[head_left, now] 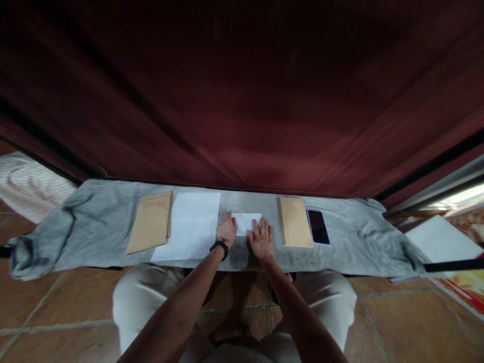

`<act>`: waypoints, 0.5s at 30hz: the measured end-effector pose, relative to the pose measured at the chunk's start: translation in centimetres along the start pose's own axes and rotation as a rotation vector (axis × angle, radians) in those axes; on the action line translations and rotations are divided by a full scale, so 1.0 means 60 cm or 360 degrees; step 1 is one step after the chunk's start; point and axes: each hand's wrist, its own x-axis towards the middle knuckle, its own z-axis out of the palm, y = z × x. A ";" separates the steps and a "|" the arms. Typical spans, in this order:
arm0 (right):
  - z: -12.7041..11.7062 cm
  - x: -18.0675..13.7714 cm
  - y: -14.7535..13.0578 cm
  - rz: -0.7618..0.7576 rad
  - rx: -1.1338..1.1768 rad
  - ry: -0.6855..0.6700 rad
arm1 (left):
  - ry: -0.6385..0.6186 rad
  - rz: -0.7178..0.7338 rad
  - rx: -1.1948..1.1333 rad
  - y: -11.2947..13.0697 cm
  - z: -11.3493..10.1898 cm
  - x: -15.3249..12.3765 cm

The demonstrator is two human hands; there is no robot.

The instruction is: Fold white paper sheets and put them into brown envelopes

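Observation:
A small folded white paper (245,220) lies flat on the grey cloth between my hands. My left hand (226,232), with a black band at the wrist, is at its left edge. The fingers are curled together there and look closed on that edge. On the right, my right hand (261,241) lies flat with its fingers spread, the fingertips touching the paper's lower right part. Larger white sheets (194,224) lie just left of my left hand, partly under brown envelopes (149,222).
Right of my right hand are more brown envelopes (296,222) and a phone (318,227) with a dark screen. The grey cloth (102,222) covers a narrow bench against a dark red upright surface (242,126). Tiled floor (397,312) shows below.

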 end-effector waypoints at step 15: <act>-0.010 0.002 -0.003 0.0040 0.0052 -0.0093 | 0.0104 0.0059 -0.0064 -0.010 0.006 -0.004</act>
